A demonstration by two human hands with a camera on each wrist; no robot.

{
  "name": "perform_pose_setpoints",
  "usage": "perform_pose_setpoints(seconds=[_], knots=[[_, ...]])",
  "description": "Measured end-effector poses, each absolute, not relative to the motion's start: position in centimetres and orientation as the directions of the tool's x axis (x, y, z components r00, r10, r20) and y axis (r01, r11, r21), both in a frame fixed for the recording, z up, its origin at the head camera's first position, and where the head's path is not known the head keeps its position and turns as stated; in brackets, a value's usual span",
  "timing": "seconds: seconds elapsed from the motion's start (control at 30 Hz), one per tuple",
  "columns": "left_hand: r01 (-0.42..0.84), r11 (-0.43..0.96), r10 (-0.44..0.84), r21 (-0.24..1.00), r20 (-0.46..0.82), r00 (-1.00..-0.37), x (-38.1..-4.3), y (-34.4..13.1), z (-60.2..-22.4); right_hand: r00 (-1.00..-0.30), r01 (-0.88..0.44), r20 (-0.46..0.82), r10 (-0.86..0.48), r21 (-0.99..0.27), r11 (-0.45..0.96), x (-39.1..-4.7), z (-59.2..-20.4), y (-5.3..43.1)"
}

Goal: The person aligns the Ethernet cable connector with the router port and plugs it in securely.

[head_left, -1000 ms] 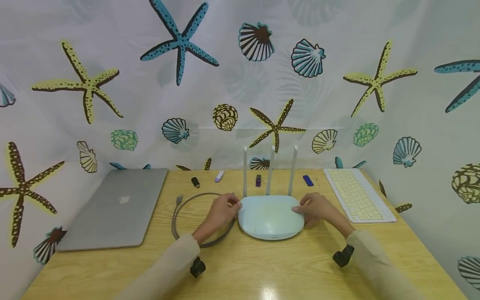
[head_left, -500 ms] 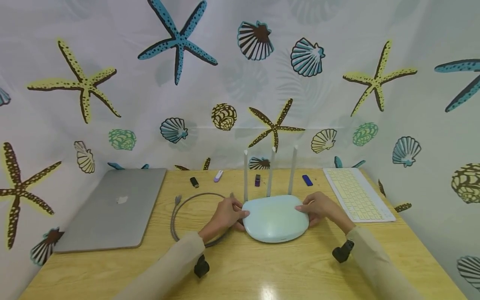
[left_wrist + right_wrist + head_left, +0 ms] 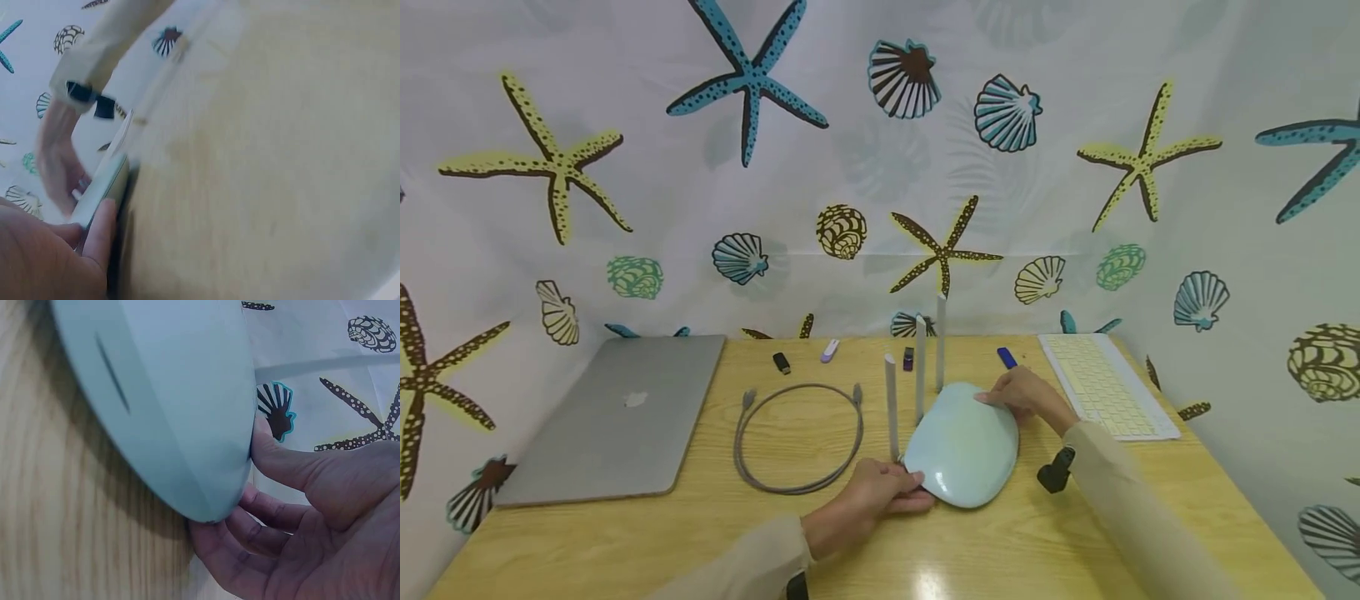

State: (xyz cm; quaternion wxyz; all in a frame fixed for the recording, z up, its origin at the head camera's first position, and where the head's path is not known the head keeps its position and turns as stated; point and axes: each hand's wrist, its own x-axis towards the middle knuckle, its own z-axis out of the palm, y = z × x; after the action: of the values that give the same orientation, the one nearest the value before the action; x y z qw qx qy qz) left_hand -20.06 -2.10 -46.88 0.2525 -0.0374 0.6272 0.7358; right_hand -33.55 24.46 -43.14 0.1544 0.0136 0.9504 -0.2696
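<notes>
A pale, rounded Wi-Fi router [image 3: 966,446] with several upright white antennas sits turned at an angle in the middle of the wooden table. My left hand [image 3: 880,492] grips its near left end, thumb on top and fingers beneath. At the far right end my right hand [image 3: 1022,396] pinches the router the same way. In the right wrist view, the thumb lies on the upper face of the router [image 3: 169,412] and the fingers curl under its rounded end. The left wrist view shows the router [image 3: 103,187] edge-on between both hands.
A grey cable [image 3: 797,489] lies looped left of the router, beside a closed silver laptop [image 3: 617,417]. A white keyboard [image 3: 1108,387] is at the right. Along the back lie a black USB stick [image 3: 782,363], a white-and-purple one [image 3: 830,350], a dark purple one [image 3: 908,358] and a blue one [image 3: 1006,357].
My left hand has taken hold of the router's left end and swung it towards me. The router has turned counterclockwise, its antennas now on the left; my right hand keeps its grip.
</notes>
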Motion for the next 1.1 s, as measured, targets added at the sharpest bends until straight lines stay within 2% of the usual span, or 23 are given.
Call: perform_pose_setpoints(seconds=[0.27, 0.57, 0.77, 0.87, 0.93, 1.0, 1.1], knots=[[-0.470, -0.249, 0.299, 0.846, -0.395, -0.869, -17.1, 1.1, -47.5, -0.963, 0.076, -0.257, -0.080, -0.546, 0.835, -35.0, -43.6, 21.5], [-0.431, -0.322, 0.284, 0.843, -0.349, -0.893, -16.5, 3.0, -48.1, -0.954, 0.152, -0.298, -0.022, -0.547, 0.823, -35.9, -43.3, 20.1], [-0.485, -0.328, 0.305, 0.811, -0.395, -0.867, -16.6, 3.2, -48.2, -0.942, 0.180, -0.334, -0.016, -0.549, 0.816, -35.8, -43.7, 19.9], [-0.524, -0.302, 0.341, 0.796, -0.423, -0.839, -16.8, 2.8, -47.9, -0.944, 0.178, -0.331, -0.009, -0.530, 0.829, -35.8, -43.8, 19.9], [-0.569, -0.266, 0.401, 0.778, -0.448, -0.799, -17.2, 2.2, -47.6, -0.953, 0.140, -0.302, -0.034, -0.536, 0.833, -35.8, -43.7, 20.2], [-0.618, -0.183, 0.499, 0.765, -0.469, -0.728, -17.9, 0.9, -47.1, -0.962, 0.096, -0.264, -0.067, -0.557, 0.825, -35.5, -43.6, 20.7], [-0.594, -0.008, 0.659, 0.804, -0.443, -0.608, -19.0, -1.9, -46.3, -0.976, 0.004, -0.178, -0.126, -0.591, 0.806, -34.6, -43.1, 22.1]])
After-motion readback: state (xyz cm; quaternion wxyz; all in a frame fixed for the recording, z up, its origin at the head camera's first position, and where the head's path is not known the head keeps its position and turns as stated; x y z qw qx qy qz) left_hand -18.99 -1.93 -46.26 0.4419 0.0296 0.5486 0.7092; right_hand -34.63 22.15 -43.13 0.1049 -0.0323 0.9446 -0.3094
